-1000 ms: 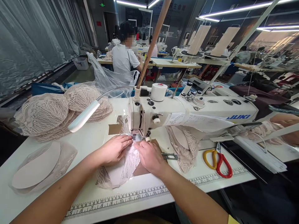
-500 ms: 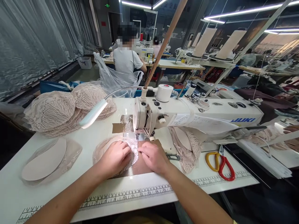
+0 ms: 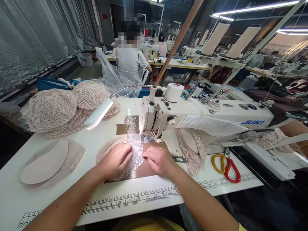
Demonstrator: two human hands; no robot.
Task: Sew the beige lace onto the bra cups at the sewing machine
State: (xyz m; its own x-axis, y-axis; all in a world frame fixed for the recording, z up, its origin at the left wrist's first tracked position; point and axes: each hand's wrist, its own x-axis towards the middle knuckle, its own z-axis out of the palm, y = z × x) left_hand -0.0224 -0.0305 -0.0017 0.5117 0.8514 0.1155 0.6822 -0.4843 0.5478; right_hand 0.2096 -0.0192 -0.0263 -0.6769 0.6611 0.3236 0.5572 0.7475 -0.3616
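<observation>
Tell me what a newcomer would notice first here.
A white sewing machine dominates the middle, with the left hand and right hand at a lace piece in front. Scissors with red and yellow handles lie at the right, and lace cups are piled at the left.

- Two bare hands: one left hand (image 3: 117, 159) and one right hand (image 3: 159, 159).
- One pale pink lace cloth piece (image 3: 136, 158) between them.
- Two round beige lace piles (image 3: 51, 107); their layers are too squished to count.
- One flat beige oval pad (image 3: 45, 163) in thin see-through cloth.
- One crumpled beige lace piece (image 3: 196, 157) near the scissors.
- One pair of metal scissors (image 3: 232, 170) with one yellow loop and one red loop.
- One big white sewing machine (image 3: 185, 110) up close.
- One pale blue lamp (image 3: 98, 114).
- Two big, tall cream thread cones (image 3: 215, 39).
- One brown wooden pole (image 3: 179, 38).
</observation>
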